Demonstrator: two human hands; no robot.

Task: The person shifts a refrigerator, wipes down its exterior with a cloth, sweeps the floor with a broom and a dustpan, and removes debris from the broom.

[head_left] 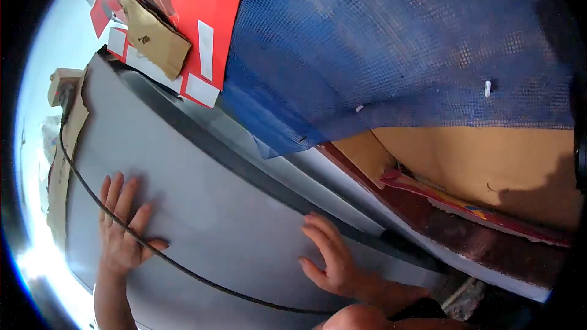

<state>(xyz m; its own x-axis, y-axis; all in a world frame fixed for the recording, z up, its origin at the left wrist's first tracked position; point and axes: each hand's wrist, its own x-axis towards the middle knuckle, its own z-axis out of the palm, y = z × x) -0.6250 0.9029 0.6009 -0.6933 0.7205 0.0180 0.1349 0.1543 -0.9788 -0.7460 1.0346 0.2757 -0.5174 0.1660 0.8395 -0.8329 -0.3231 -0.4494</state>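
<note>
A broad, smooth grey panel (202,208) with a long curved edge lies tilted in front of me. My left hand (119,232) is on its left part, fingers stretched and apart, with nothing held. A dark cord (202,280) passes in front of that hand and runs down to the right. To the right, my right hand (330,256) is at the panel near its dark curved edge. Its fingers are extended and slightly bent, holding nothing; whether all the fingertips touch the surface I cannot tell.
Blue mesh (391,43) covers the upper right, above brown cardboard (477,159). Taped red board (205,0) with a cardboard scrap (156,40) stands at the top. The cord reaches a beige block-like object (64,82) at far left. My knee (358,318) shows at the bottom.
</note>
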